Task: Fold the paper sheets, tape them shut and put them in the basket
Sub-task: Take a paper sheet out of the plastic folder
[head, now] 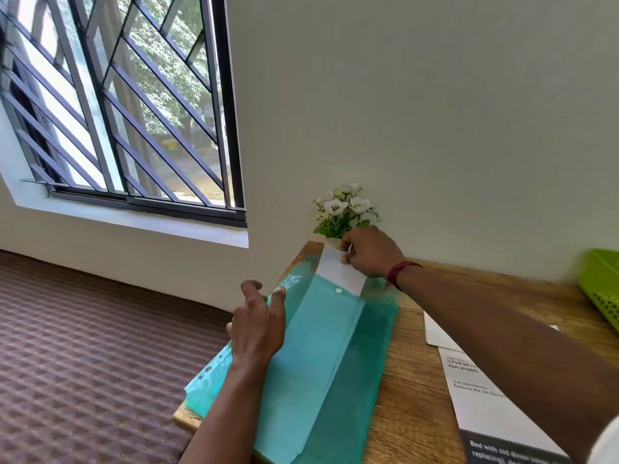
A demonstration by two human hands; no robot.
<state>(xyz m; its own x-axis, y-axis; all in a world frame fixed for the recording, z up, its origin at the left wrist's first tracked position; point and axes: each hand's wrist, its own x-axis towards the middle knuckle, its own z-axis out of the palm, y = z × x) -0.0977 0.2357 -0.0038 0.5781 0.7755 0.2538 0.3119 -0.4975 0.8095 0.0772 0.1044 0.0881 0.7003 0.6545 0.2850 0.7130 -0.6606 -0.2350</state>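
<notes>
Mostly hidden in folder, the sheet — right hand pinches it, left hand spread.

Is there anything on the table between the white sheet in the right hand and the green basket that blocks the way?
Nothing visible blocks it. The white sheet, pinched by the right hand, is partly inside the teal folder. Toward the green basket at the right edge, only flat printed papers lie on the table.
</notes>
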